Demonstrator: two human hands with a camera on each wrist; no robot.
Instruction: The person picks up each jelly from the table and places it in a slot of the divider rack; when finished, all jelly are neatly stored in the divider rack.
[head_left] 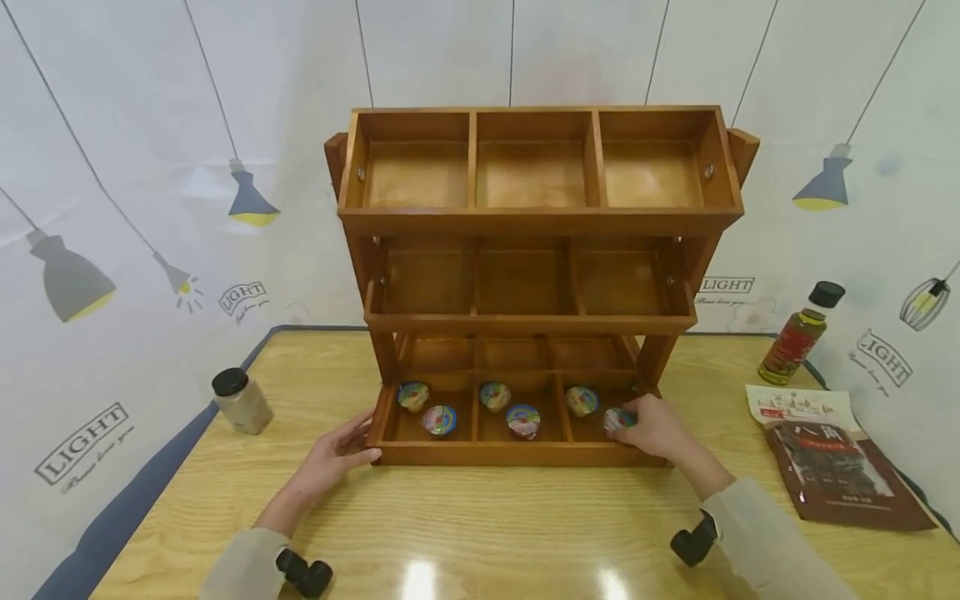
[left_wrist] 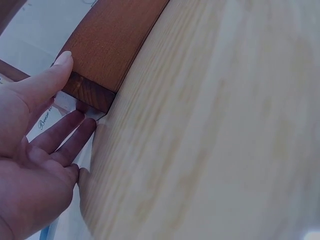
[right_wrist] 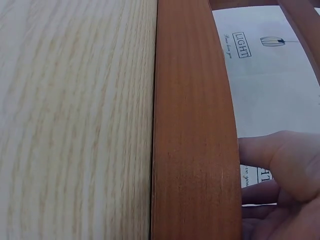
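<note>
A brown wooden three-tier rack (head_left: 540, 217) stands on the table. In its bottom tray lie several small jelly cups with colourful film lids, such as the pink one (head_left: 522, 421) in the middle compartment. With its thumb and fingers, my right hand (head_left: 660, 429) pinches a jelly cup (head_left: 617, 420) in the bottom right compartment; the tray's front board (right_wrist: 195, 130) hides the fingertips in the right wrist view. My left hand (head_left: 333, 457) touches the rack's lower left corner, thumb at the front board (left_wrist: 110, 45) and loosely extended fingers by the side.
Left of the rack stands a jar with a black lid (head_left: 242, 402). To the right are an oil bottle (head_left: 798, 337) and a brown spice bag (head_left: 836, 462). A patterned cloth (head_left: 150, 250) rises behind and beside the table (head_left: 480, 533). The upper two tiers hold bare compartments.
</note>
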